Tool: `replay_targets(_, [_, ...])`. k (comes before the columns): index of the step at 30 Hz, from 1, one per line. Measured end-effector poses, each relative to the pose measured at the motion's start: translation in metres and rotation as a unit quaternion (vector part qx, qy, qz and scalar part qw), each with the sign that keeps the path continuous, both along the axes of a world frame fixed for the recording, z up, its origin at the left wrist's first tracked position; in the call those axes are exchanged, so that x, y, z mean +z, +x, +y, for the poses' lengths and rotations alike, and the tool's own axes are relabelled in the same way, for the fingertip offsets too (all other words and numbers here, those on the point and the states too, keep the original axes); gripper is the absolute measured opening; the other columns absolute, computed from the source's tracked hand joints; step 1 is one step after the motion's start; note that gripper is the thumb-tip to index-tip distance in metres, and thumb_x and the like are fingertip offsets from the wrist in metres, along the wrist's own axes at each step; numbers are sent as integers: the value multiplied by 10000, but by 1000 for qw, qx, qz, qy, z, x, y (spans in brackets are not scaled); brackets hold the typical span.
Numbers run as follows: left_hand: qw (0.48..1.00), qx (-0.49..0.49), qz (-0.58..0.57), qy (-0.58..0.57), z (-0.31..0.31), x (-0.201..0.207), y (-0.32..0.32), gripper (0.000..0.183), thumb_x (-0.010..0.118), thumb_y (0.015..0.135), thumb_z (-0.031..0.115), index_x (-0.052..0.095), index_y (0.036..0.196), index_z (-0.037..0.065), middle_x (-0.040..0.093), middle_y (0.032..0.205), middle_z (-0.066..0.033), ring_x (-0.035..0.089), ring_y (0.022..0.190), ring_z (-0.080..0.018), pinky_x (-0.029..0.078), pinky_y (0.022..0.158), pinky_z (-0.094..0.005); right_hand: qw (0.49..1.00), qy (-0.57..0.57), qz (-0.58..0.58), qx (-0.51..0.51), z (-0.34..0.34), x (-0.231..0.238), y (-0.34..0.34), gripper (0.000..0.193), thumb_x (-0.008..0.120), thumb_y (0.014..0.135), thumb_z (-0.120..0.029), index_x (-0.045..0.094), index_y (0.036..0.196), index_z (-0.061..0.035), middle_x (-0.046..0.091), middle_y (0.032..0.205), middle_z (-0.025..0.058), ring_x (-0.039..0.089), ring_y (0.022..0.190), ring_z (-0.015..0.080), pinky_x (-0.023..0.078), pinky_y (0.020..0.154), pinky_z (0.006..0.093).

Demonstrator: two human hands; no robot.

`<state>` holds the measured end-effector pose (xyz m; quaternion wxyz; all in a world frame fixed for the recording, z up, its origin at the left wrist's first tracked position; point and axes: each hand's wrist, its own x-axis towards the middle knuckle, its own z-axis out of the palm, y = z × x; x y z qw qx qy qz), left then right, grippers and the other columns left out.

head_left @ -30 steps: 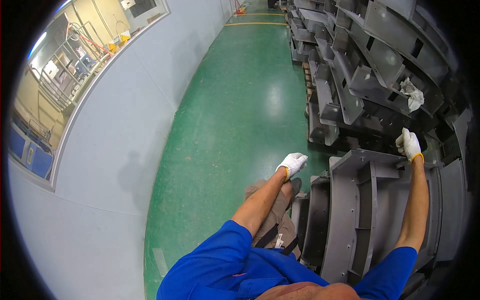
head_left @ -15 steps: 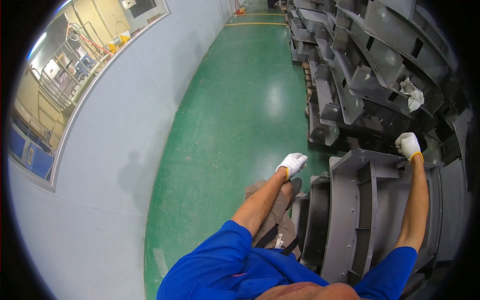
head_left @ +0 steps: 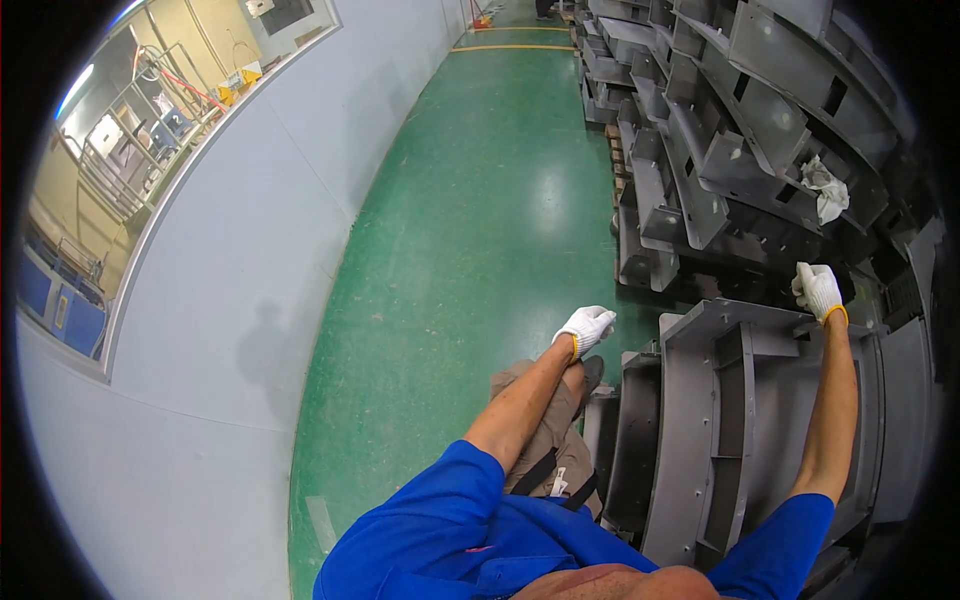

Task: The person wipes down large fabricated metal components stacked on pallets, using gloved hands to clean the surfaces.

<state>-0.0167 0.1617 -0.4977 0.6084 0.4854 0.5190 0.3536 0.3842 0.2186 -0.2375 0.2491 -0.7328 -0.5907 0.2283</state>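
Note:
My left hand (head_left: 587, 328), in a white knit glove with a yellow cuff, is held closed above my knee and the green floor, with nothing seen in its fingers. My right hand (head_left: 820, 290), gloved the same way, is closed near the far end of a grey metal frame (head_left: 672, 430) with curved ribs and small holes. Whether its curled fingers hold anything small is hidden. The frame lies close on my right, beneath my right forearm. A dark curved metal piece (head_left: 636, 440) sits along its left side.
Stacked grey metal brackets (head_left: 690, 190) rise at the far right, partly on wooden pallets (head_left: 615, 160). A crumpled white cloth (head_left: 826, 188) hangs on them. A green floor lane (head_left: 470, 200) runs ahead beside a pale wall (head_left: 250, 220) with a window on the left.
My right hand has turned slightly at the wrist, and its fingers have shifted a little. My left hand and the metal frame stay where they were.

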Motion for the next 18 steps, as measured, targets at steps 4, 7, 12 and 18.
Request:
replay_targets(4, [1000,-1,4,-1,0,-1,-3,337,547,925,342,640,993,26,663,821,-59,603,714,-139,502,640,-288,1000,11,-11,-1,-5,5,-11,591,433,913,-459,595,613,23,562,555,101,512,444,201,415,488,324])
replay_targets(7, [1000,0,0,-3,-1,0,-2,336,547,924,340,640,999,26,665,824,-61,606,718,-140,504,643,-288,1000,16,12,-4,-5,4,-6,621,397,921,-476,593,612,26,560,552,103,503,431,201,418,488,334])
replay_targets(12, [1000,19,-12,4,-2,3,3,341,542,920,338,642,940,12,647,749,-64,580,654,-142,474,612,-296,999,19,29,13,1,-7,12,624,355,928,-511,566,624,-9,545,564,86,483,419,164,364,408,296])
replay_targets(18, [1000,21,-9,6,-1,0,0,341,544,919,337,643,938,11,643,745,-63,580,649,-143,475,595,-296,999,11,18,27,5,-8,11,511,386,878,-415,583,641,-8,551,577,83,489,442,161,365,415,299])
